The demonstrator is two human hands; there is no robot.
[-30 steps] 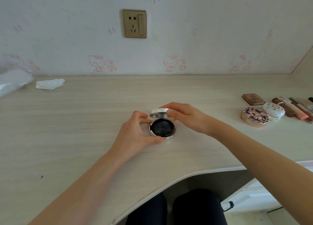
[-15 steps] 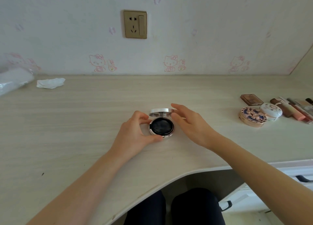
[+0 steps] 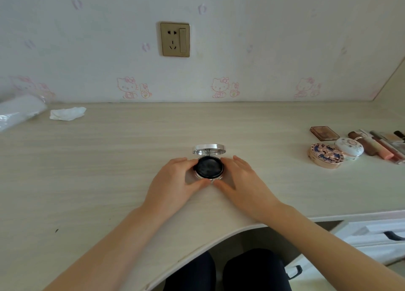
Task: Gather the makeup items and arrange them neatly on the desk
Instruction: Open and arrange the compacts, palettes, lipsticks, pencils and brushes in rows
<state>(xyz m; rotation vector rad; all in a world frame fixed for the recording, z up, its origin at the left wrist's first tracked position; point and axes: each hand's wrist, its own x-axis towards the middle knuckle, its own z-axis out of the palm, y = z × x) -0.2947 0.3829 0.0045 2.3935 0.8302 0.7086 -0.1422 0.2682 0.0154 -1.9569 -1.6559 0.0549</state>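
Scene: I sit at the desk (image 3: 109, 159) with an open compact (image 3: 209, 167) at its middle, close to the near edge.
Compact: its silver lid (image 3: 208, 149) stands up at the far side; the dark base lies flat on the desk.
Left hand: my left hand (image 3: 175, 181) curls round the base, fingers at the far left rim and thumb at the near rim, holding it.
Right hand: my right hand (image 3: 243, 181) lies spread and relaxed against the right side of the base, thumb near the front edge; I cannot tell how firmly it presses.
Other items: a patterned compact (image 3: 325, 155), a white compact (image 3: 350, 148), a brown palette (image 3: 324, 133) and a row of tubes (image 3: 377, 144) sit well apart at the right.
Step in hand: I judge I am steadying the base so the lid can be shut before it joins the others.
Doing it well: keep the left grip low on the rim and clear of the hinge; bring the right fingers over the lid and press it down evenly until it seats.
Risk: a one-sided push may skid the base toward the edge.
Next: carry it shut and level to the right group.
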